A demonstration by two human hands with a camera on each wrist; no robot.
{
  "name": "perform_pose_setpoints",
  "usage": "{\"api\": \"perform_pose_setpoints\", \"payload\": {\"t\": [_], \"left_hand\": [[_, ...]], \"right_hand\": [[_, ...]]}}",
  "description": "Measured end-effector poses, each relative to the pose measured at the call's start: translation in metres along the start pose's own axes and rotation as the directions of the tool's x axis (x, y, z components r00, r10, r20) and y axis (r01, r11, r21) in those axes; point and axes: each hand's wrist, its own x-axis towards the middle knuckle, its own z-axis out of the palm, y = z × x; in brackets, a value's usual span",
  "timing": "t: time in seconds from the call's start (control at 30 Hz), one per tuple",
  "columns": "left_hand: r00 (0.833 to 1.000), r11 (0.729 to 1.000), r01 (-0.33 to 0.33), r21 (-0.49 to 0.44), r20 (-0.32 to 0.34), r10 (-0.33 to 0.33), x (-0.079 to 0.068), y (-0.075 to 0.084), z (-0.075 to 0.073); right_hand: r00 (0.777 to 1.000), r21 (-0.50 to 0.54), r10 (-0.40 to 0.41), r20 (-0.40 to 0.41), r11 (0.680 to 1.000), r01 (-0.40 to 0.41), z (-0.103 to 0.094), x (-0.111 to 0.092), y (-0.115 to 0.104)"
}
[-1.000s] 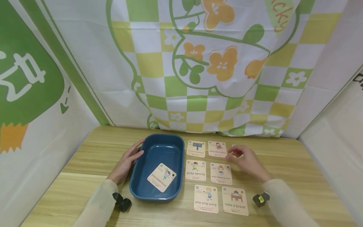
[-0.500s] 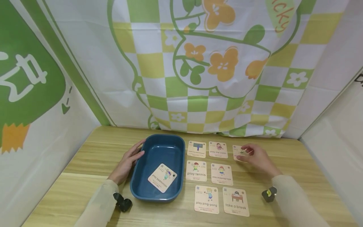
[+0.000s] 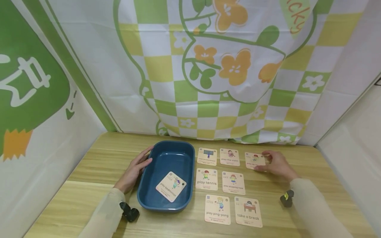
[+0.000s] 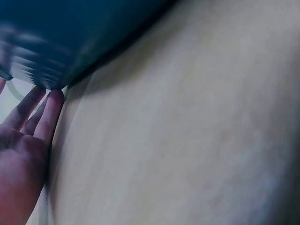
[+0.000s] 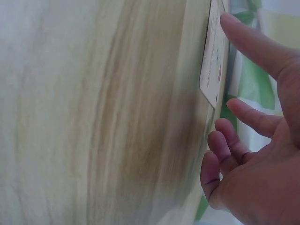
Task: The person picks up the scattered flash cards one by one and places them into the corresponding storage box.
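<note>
Head view, right hand (image 3: 276, 163): thumb and forefinger stand well apart at the near edge of the upper right card (image 3: 253, 159); no pinch shows.
Upper right card: flat, just ahead of those fingertips; a glancing touch could skid it away, towards the "play the violin" card (image 3: 230, 157). Its caption's end is hidden behind the thumb.
Head view, left hand (image 3: 132, 173): extended fingers along the outside of the blue tray (image 3: 157, 163), thumb at its rim.
Blue tray: just beside the left fingers; a hard shove could run it into the "play tennis" card (image 3: 206, 179) and slide the "play badminton" card (image 3: 171, 186) inside.
Left wrist view, tray wall: blurred beyond the fingertips; thumb mostly cut off, tray's inside unseen.
Right wrist view, card: steeply foreshortened, top cut off; the thumb tip overlaps it, perhaps touching, perhaps just above.
</note>
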Motion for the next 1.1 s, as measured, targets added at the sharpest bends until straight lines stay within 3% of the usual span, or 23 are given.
{"api": "perform_pose_setpoints", "payload": {"t": [0.37, 0.77, 1.1], "left_hand": [[1.000, 1.000, -0.002, -0.007, -0.004, 0.002, -0.0011, 0.0008, 0.0003], [1.000, 1.000, 0.002, 0.001, -0.003, -0.002, 0.0001, -0.0001, 0.0002], [1.000, 1.000, 0.004, 0.001, 0.000, -0.004, 0.0001, 0.0000, 0.0002]], "right_hand": [[0.999, -0.088, 0.024, 0.039, 0.996, -0.020, -0.0054, 0.0005, 0.0035], [0.999, -0.111, 0.029, 0.035, 0.993, -0.025, -0.0060, 0.0010, 0.0041], [1.000, 0.004, 0.021, -0.006, 1.000, -0.021, -0.0060, 0.0009, 0.0020]]}}
